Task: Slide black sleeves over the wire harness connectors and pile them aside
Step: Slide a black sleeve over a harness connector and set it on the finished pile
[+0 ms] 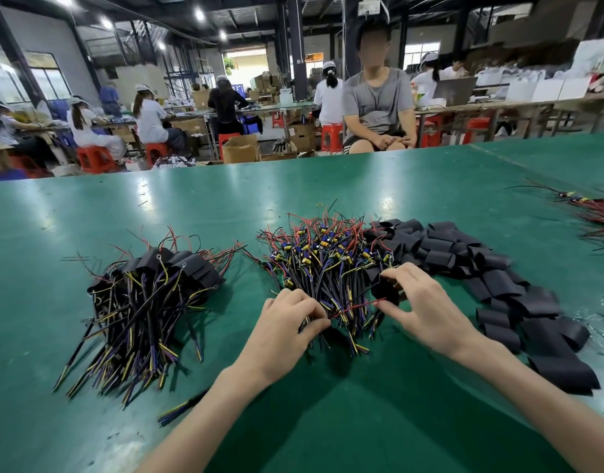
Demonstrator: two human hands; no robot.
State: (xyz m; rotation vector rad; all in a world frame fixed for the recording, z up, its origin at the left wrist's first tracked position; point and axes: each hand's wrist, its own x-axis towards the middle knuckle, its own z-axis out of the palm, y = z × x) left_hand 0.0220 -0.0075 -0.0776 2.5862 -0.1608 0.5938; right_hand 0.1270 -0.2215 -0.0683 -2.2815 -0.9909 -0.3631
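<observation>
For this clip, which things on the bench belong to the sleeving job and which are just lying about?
Job: left hand gripping wires in the bare harness pile; right hand pinching a sleeve; loose black sleeves; sleeved pile.
Lying about: rubber band; red wire bundle far right.

A grey-shirted person [377, 107] sits beyond the green table [191, 206], red stools [331, 136] behind.

You have two hands in view: one left hand [286, 322] and one right hand [426, 308]. On the tabletop [225, 199] before you lie three heaps: one of sleeved harnesses [150, 302], one of bare harnesses [327, 257] and one of black sleeves [498, 285], each holding too many to count. One stray harness [182, 409] lies apart, and one more wire bundle [597, 213] lies at the far right.
</observation>
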